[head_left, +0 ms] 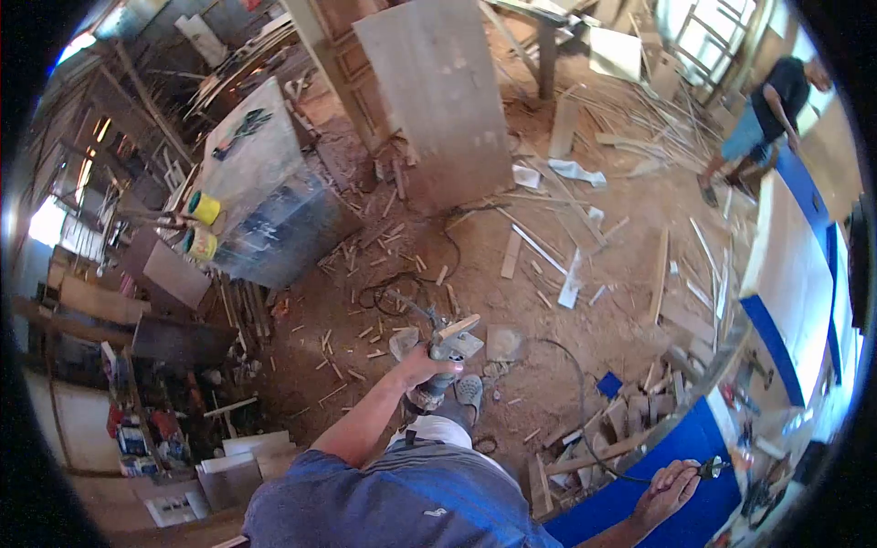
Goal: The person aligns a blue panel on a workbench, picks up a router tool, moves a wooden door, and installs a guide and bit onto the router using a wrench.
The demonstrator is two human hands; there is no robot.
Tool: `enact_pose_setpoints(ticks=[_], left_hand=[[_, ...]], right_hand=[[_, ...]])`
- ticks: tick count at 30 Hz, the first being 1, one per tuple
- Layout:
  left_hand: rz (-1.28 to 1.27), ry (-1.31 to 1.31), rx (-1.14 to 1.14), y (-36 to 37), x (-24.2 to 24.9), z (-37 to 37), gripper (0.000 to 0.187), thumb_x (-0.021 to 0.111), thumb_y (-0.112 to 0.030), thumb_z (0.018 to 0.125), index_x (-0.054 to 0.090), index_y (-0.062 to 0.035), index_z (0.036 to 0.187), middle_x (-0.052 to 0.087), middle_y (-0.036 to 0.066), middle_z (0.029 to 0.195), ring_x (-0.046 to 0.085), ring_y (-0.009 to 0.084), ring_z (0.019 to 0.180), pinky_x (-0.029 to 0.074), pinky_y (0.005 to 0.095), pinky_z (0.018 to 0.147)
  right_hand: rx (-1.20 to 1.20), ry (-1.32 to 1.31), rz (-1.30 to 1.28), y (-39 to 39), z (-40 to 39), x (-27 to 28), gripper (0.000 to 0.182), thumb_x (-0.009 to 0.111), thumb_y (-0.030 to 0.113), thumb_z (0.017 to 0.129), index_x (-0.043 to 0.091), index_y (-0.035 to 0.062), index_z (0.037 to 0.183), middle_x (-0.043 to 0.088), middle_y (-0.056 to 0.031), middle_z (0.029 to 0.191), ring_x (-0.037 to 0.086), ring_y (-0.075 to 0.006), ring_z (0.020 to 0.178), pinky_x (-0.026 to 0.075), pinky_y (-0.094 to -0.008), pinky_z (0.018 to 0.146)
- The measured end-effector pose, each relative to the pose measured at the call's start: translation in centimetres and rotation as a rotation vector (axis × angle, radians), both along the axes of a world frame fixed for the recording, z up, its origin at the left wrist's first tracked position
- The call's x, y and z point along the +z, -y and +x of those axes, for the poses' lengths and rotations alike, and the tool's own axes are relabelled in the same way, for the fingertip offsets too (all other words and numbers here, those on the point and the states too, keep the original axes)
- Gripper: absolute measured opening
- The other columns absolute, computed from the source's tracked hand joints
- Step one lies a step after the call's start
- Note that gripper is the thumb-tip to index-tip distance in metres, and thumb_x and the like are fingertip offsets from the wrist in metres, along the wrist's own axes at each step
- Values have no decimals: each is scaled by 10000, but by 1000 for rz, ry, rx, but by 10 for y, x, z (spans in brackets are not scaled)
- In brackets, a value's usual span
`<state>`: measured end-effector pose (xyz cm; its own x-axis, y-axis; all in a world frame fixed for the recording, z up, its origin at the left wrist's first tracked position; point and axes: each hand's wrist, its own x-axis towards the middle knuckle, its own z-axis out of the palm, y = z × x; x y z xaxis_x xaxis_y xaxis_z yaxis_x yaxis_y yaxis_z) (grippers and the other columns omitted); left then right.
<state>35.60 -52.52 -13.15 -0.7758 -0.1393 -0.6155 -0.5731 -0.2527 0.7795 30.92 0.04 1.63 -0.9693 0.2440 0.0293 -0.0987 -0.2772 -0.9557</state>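
Observation:
My left hand (421, 365) is wrapped round the body of a corded power tool (431, 393), held in front of my waist. A flat metal plate (459, 345) sits at its upper end; its exact kind I cannot make out. Out to the right, my right hand (670, 491) is closed on a dark power cable (586, 416) close to its plug (713, 468). The plug sticks out past my fingers, above the blue panel (699, 447). From there the cable curves up and back toward the tool.
Wood offcuts (575, 279) and sawdust litter the floor. At left, a table (274, 233) bears yellow tins (204, 208). A large board (443, 100) leans ahead. Blue-edged white panels (787, 288) stand at right, with another person (767, 114) beyond. Scrap wood (630, 411) lies near my right side.

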Motion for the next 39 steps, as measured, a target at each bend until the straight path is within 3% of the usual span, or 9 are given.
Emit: enact_pose_setpoints(ticks=[5, 8, 10, 17, 23, 29, 32, 34, 39], left_hand=[[138, -178, 199, 41, 36, -8, 573, 858, -112, 774, 640, -22, 1297, 744, 97, 1121, 721, 218, 1006, 580, 388, 919], [234, -229, 286, 50, 68, -19, 588, 825, -137, 788, 611, -11, 1321, 737, 126, 1150, 720, 250, 1022, 570, 407, 937], [270, -269, 342, 51, 87, -24, 585, 810, -165, 799, 602, -4, 1321, 732, 139, 1157, 718, 264, 1030, 568, 418, 937], [120, -382, 622, 68, 121, -23, 634, 827, -231, 726, 615, 2, 1277, 738, 165, 1136, 727, 289, 1018, 569, 444, 931], [96, -451, 843, 132, 122, -7, 794, 887, -225, 679, 582, 21, 1370, 739, 154, 1138, 737, 275, 1023, 581, 425, 941], [-55, -403, 973, 275, 90, -12, 775, 900, -224, 706, 588, 9, 1377, 742, 149, 1137, 736, 263, 1035, 589, 407, 934], [-8, -350, 1047, 369, 56, -31, 773, 900, -205, 657, 607, 19, 1336, 747, 153, 1091, 744, 285, 944, 606, 436, 874], [-38, -314, 1045, 432, 35, -37, 773, 903, -156, 670, 594, 9, 1360, 735, 131, 1127, 733, 274, 995, 602, 440, 888], [-161, -101, 1059, 575, 47, -68, 694, 930, -219, 692, 636, 0, 1281, 720, 96, 1120, 692, 217, 994, 547, 384, 894]], right_hand=[[57, -22, 22, 60, -76, -15, 228, 564, 210, 1104, 618, 13, 1207, 512, 22, 815, 436, -39, 662, 363, -198, 540], [79, 107, 101, 121, -116, -11, 358, 622, 341, 1067, 659, -5, 1150, 455, 9, 813, 401, -95, 635, 318, -239, 554], [136, 253, -68, 161, -149, -27, 295, 593, 254, 1088, 652, 5, 1236, 526, 32, 784, 461, -45, 641, 372, -206, 520], [774, 112, 434, 308, -236, -13, 311, 599, 297, 1069, 715, 9, 1077, 505, 56, 705, 455, -44, 610, 352, -238, 538], [874, 44, 516, 391, -292, -16, 309, 583, 340, 1092, 657, 76, 949, 488, 67, 711, 429, -29, 608, 337, -215, 528], [867, -52, 687, 536, -334, -45, 320, 603, 354, 1081, 668, 86, 918, 492, 79, 692, 425, -28, 595, 322, -229, 525], [903, -23, 713, 647, -338, -65, 328, 639, 302, 1048, 727, -14, 1058, 557, 4, 729, 509, -103, 700, 421, -318, 620], [992, 33, 852, 724, -340, -71, 332, 669, 303, 1031, 730, -19, 1078, 634, -59, 797, 574, -148, 770, 481, -345, 716], [972, -152, 870, 891, -332, -68, 371, 693, 313, 1012, 724, -32, 1146, 751, -168, 1022, 700, -246, 951, 537, -370, 886]])
